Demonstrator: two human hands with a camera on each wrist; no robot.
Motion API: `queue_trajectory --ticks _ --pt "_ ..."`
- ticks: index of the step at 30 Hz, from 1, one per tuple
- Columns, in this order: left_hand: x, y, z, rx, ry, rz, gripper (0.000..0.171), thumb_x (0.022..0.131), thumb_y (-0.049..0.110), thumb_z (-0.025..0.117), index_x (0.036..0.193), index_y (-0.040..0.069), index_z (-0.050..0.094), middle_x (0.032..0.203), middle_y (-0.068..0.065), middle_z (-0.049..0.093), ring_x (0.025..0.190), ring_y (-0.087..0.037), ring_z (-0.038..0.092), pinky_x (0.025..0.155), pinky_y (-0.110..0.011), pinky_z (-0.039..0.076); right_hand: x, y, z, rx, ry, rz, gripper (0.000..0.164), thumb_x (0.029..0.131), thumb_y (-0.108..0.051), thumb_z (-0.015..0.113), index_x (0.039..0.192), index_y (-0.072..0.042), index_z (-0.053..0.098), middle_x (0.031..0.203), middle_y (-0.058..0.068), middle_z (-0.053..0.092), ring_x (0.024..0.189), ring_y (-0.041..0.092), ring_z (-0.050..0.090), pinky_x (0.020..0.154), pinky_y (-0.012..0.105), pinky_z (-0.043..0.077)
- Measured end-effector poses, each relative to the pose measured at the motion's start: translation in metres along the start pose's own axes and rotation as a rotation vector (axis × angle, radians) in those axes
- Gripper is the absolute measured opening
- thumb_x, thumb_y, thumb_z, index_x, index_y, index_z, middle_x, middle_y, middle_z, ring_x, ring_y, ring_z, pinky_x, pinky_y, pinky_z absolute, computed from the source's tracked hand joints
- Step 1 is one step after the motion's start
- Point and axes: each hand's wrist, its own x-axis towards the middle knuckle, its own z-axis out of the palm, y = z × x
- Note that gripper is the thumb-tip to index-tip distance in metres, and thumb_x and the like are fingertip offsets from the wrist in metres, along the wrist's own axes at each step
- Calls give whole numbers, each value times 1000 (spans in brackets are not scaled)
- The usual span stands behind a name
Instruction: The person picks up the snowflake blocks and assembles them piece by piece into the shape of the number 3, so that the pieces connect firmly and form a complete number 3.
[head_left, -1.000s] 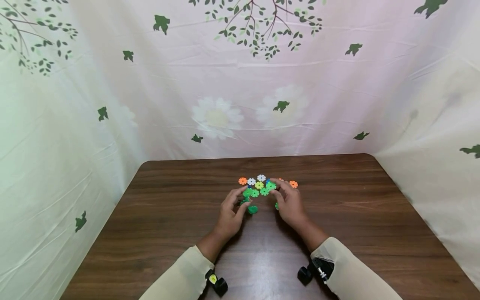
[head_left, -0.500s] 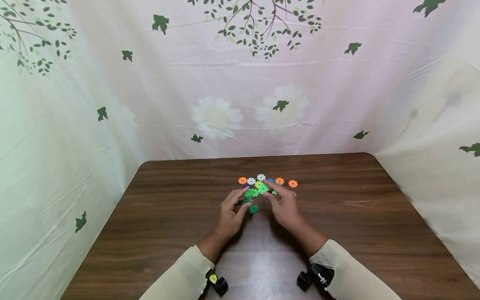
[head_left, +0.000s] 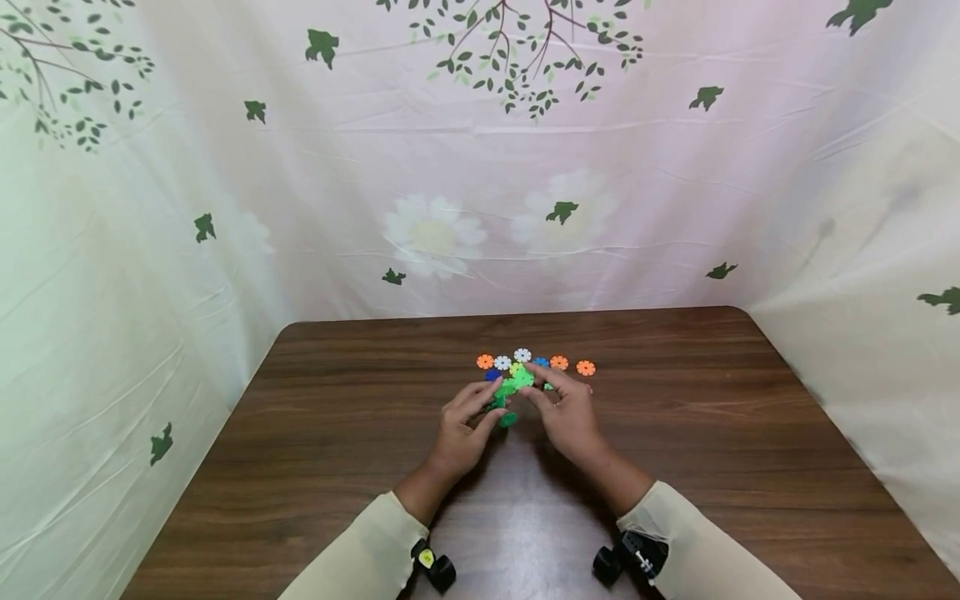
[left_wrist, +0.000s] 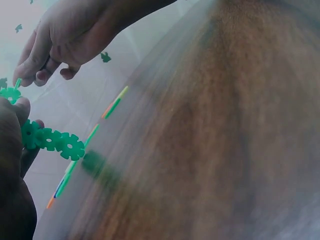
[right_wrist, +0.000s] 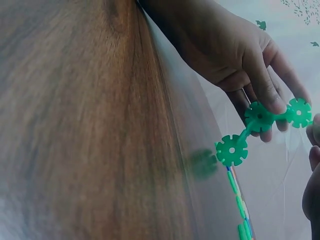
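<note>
A chain of joined green notched plastic discs [right_wrist: 232, 150] hangs from my left hand [head_left: 459, 427], its thumb pressed flat over one disc in the right wrist view. In the left wrist view the chain's lower discs [left_wrist: 69, 145] stick out past that hand. My right hand [head_left: 572, 417] pinches a bright green disc [head_left: 522, 377] by its edge, close to the chain's upper end. Both hands face each other above the table, fingertips a short way apart. From the right wrist, only the near fingers of my right hand [right_wrist: 314, 185] show at the frame's edge.
Behind the hands, several loose discs lie on the brown wooden table [head_left: 360, 400]: orange [head_left: 586, 367], white [head_left: 522, 355], dark blue [head_left: 492, 375] and yellow-green ones. A printed curtain [head_left: 480, 167] encloses the back and sides. Black cameras [head_left: 441, 573] sit on both sleeved wrists.
My right hand has moved left with its green disc, up to the chain, uncovering blue and orange discs behind. The chain has turned slightly in my left hand, which stays in place.
</note>
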Motion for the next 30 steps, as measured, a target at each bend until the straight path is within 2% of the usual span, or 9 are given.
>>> queue_trajectory --ticks 4,7,12,20,22,26,30 --pt "1 -2 0 56 5 52 51 97 -13 72 146 -9 61 130 -29 70 105 -46 78 93 -38 66 0 0 0 3 -5 -45 43 94 -4 82 136 0 75 96 11 74 93 11 63 81 27 52" --pt "3 -3 0 69 0 77 52 96 -14 72 146 -10 60 132 -30 70 104 -42 79 92 -39 66 0 0 0 9 -9 -68 42 93 -2 82 134 1 76 95 11 74 93 10 62 75 28 53" --pt "3 -1 -1 64 -17 98 50 96 -17 70 144 -17 57 137 -37 67 105 -44 80 95 -36 65 -1 -4 1 23 4 -67 41 92 -2 83 133 3 76 93 11 75 91 10 62 71 24 52" --pt "3 4 0 153 -16 164 51 89 -19 76 138 -20 62 136 -36 68 109 -43 79 101 -26 60 -6 -7 6 42 45 -38 39 90 1 84 128 4 78 90 11 75 88 13 62 67 20 51" --pt "3 4 0 162 -14 170 52 88 -19 77 138 -19 62 134 -35 70 113 -45 77 103 -25 59 -6 -6 7 39 49 -48 38 90 1 84 127 4 78 91 12 76 88 13 62 71 20 53" --pt "4 5 -1 186 -27 167 57 88 -18 77 143 -15 61 130 -32 74 115 -44 77 103 -26 60 -6 -5 9 40 54 -58 38 90 -1 85 127 5 78 90 12 75 86 11 61 71 20 52" --pt "3 6 -1 186 -37 120 61 92 -17 75 150 -11 57 132 -30 74 115 -43 77 99 -33 64 -5 -2 8 55 37 -41 42 89 -1 84 130 5 76 91 12 74 87 8 61 69 19 52"
